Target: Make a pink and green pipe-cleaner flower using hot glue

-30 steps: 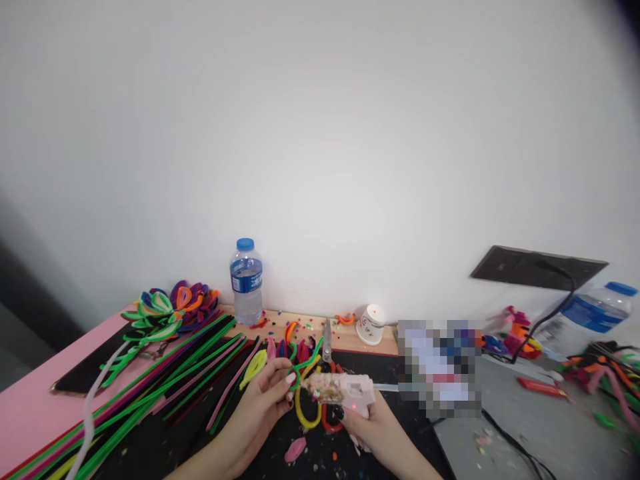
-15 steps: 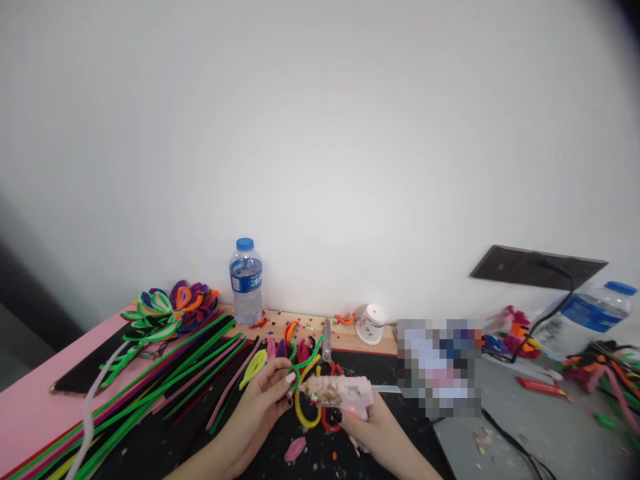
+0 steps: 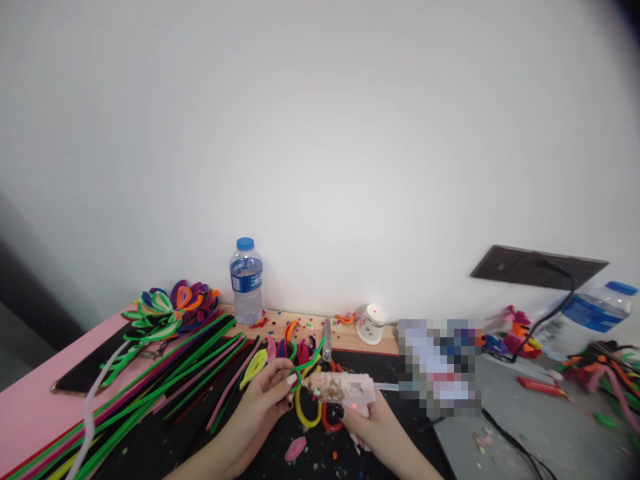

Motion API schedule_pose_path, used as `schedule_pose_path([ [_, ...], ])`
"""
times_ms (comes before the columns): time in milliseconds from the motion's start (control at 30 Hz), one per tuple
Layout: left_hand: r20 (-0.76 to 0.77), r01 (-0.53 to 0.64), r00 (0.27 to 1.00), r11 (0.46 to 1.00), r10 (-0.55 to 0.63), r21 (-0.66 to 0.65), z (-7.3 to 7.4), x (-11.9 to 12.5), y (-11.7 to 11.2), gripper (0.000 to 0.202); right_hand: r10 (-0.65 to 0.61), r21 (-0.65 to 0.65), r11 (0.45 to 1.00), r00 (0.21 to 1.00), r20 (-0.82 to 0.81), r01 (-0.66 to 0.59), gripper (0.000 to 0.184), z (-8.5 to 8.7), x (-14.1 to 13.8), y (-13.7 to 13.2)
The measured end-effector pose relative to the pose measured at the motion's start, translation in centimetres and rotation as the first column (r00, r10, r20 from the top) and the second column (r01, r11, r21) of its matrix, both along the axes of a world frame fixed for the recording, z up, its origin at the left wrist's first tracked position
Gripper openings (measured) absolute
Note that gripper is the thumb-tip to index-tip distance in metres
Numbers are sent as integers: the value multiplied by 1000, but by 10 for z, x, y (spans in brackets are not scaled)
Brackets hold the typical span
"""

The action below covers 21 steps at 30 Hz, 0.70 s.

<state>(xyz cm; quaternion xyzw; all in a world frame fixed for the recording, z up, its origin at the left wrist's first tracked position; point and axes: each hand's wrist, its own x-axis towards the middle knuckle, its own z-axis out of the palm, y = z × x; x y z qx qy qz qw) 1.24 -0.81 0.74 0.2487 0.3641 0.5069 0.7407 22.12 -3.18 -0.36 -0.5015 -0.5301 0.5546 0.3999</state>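
My left hand [image 3: 267, 400] pinches a bent green pipe cleaner [image 3: 311, 363] between thumb and fingers. In my right hand [image 3: 364, 423] is a pale pink hot glue gun [image 3: 345, 387], a small red light glowing on its body and a clear glue stick [image 3: 387, 387] sticking out of its back. Its nozzle points left, close to the green pipe cleaner; whether they touch I cannot tell. Behind and below the gun lie scissors [image 3: 327, 343] with one yellow and one red handle, partly hidden. A pink pipe-cleaner petal [image 3: 295, 449] rests on the black mat [image 3: 270, 463] below my hands.
Long pipe cleaners [image 3: 150, 393] spread across the left, near finished pipe-cleaner flowers [image 3: 165, 307]. A water bottle [image 3: 247, 287] and an upturned paper cup [image 3: 371, 325] stand along the wall. To the right are a blurred patch [image 3: 440, 367], a black cable [image 3: 515, 447] and another bottle [image 3: 593, 313].
The glue gun has shifted very slightly to the right and up. My left hand keeps its pinch on the green pipe cleaner, almost still.
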Motion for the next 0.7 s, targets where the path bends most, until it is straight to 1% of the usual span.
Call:
schedule_pose_path([
  [67,6,3,1000,1000,-3,-8,0,0,0,29,-32,12,999,999,0,32,52,-2,0,0],
  [133,13,7,1000,1000,-7,-8,0,0,0,29,-48,-3,999,999,2,48,54,-4,0,0],
  [267,20,21,1000,1000,-21,-3,1,0,0,30,-36,-57,998,999,7,36,56,-3,0,1],
  [467,3,47,999,999,-47,17,4,1,0,31,-52,-6,999,999,-2,52,56,1,-2,2],
  [600,2,87,996,995,-87,49,0,0,0,28,-28,-20,999,1000,2,28,55,2,-1,1],
  [700,2,111,994,991,-111,74,-7,-2,1,25,-50,-22,999,999,12,50,54,1,-1,0],
])
